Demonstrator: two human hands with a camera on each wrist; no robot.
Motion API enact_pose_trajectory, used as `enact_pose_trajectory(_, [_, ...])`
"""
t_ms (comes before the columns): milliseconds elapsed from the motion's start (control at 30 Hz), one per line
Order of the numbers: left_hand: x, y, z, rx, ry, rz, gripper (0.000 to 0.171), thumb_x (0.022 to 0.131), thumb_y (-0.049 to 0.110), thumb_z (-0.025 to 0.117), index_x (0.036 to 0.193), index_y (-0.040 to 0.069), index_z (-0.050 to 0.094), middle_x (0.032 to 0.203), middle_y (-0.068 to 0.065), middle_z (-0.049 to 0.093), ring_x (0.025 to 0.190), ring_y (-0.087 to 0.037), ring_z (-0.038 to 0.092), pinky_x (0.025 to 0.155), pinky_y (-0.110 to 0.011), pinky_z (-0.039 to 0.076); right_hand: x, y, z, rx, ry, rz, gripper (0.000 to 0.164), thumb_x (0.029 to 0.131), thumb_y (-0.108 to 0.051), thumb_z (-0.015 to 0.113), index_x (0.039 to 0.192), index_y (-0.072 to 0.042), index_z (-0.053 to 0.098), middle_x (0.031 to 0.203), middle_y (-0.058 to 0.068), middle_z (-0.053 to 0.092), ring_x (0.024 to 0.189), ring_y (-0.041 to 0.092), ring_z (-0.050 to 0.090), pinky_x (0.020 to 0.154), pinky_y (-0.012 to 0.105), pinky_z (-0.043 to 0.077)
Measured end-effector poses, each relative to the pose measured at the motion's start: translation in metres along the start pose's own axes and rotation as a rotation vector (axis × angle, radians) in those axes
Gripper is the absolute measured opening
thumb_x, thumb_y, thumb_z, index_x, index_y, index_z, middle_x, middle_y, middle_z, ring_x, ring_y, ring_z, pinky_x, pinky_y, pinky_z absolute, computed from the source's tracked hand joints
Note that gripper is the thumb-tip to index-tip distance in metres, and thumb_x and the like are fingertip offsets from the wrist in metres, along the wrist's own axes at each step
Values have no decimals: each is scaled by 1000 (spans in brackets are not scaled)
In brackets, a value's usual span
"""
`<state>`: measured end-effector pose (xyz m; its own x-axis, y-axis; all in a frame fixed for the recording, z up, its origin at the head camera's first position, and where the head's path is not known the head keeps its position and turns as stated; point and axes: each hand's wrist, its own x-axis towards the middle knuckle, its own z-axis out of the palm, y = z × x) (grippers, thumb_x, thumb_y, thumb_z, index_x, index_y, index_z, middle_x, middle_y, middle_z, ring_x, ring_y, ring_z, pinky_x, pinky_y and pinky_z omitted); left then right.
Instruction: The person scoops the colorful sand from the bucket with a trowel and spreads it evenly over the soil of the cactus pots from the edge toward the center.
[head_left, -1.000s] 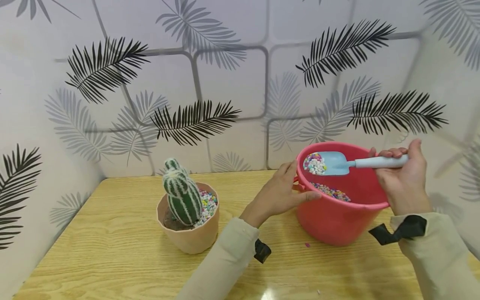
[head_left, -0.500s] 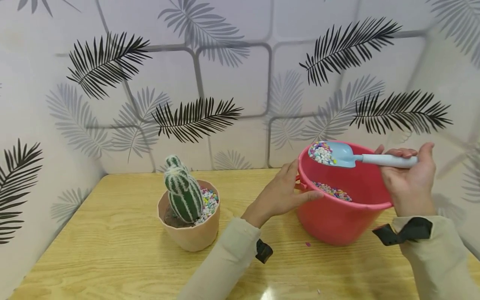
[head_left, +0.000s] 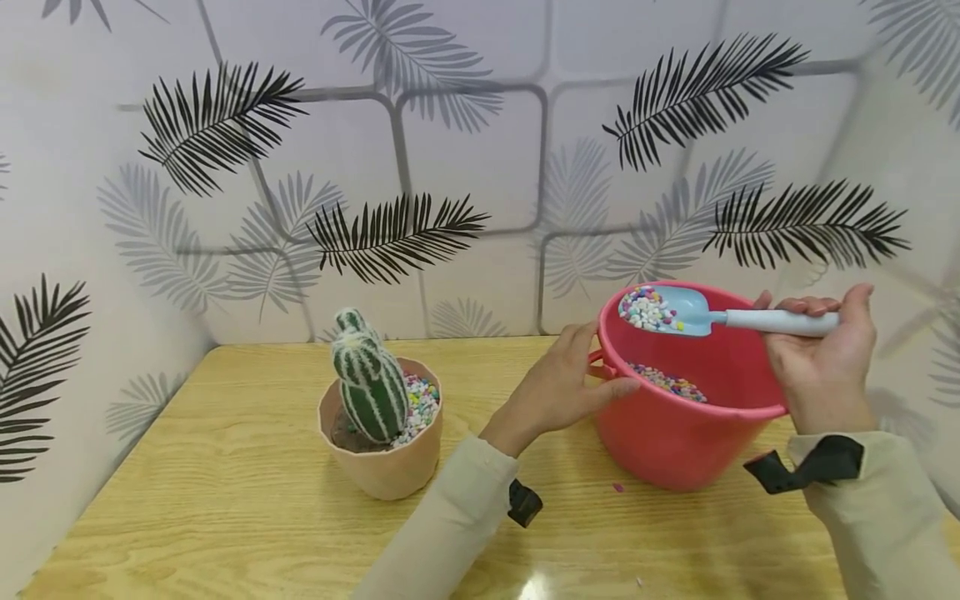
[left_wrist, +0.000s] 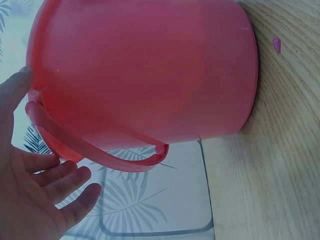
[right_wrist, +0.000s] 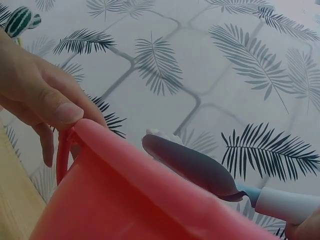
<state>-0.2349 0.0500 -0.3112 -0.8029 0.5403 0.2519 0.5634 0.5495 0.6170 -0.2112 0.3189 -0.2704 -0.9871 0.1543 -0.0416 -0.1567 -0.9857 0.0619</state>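
A light-blue hand trowel [head_left: 688,311] with a white handle carries colored pebbles [head_left: 648,308] on its blade, level above the mouth of a red bucket [head_left: 678,446]. My right hand [head_left: 825,354], palm up, holds the handle. At the bucket's left side, my left hand [head_left: 558,379] touches the rim with thumb and fingers spread, beside the hanging bucket handle [left_wrist: 100,155]. Loose pebbles [head_left: 666,383] lie inside the bucket. In the right wrist view the trowel [right_wrist: 192,167] appears from its underside, partly behind the rim.
To the left on the wooden table [head_left: 187,492] stands a peach pot [head_left: 393,471] with a cactus [head_left: 371,392] and colored pebbles [head_left: 420,404] on its right half. A single purple pebble [head_left: 618,487] lies before the bucket. A leaf-patterned wall [head_left: 465,167] rises behind.
The right hand has lifted the trowel slightly and shifted it a little to the right, mostly in the first half second. The left hand stays at the bucket rim.
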Motion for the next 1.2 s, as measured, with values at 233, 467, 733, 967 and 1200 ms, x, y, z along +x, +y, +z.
enact_pose_trajectory(233, [-4, -3, -6, -22, 20, 24, 72, 90, 48, 60, 146, 13, 33, 143, -4, 41, 127, -18, 47, 103, -36, 44, -1, 2, 2, 7, 12, -16, 45, 89, -37, 63, 67, -3, 46, 63, 11, 43, 63, 26, 42, 97, 35, 40])
enact_pose_trajectory(467, [-6, -6, -13, 6, 30, 24, 69, 91, 44, 61, 144, 8, 35, 143, -7, 42, 131, -21, 45, 106, -35, 41, -6, 4, 2, 10, 11, -12, 45, 89, -37, 63, 67, -2, 46, 64, 11, 43, 64, 27, 42, 98, 36, 40])
enact_pose_trajectory(733, [-15, -10, -23, 15, 45, 6, 65, 93, 42, 58, 142, 6, 37, 144, -8, 43, 132, -22, 44, 107, -37, 40, -9, 12, 3, -21, 16, -14, 45, 89, -36, 64, 68, -1, 46, 65, 12, 45, 64, 26, 45, 97, 35, 40])
enact_pose_trajectory(967, [-28, -15, -34, 11, 79, 0, 62, 94, 39, 58, 141, 4, 38, 142, -11, 44, 130, -25, 46, 107, -39, 40, -8, 25, 4, -30, -9, -2, 48, 92, -38, 59, 66, -1, 43, 62, 14, 44, 63, 26, 43, 96, 28, 32])
enact_pose_trajectory(1200, [-42, -16, -43, 34, 99, 0, 60, 95, 39, 57, 140, 3, 39, 141, -13, 44, 129, -27, 46, 107, -42, 39, -11, 40, 3, -33, -9, -24, 47, 93, -37, 57, 66, -1, 43, 63, 13, 44, 65, 25, 44, 83, 31, 35])
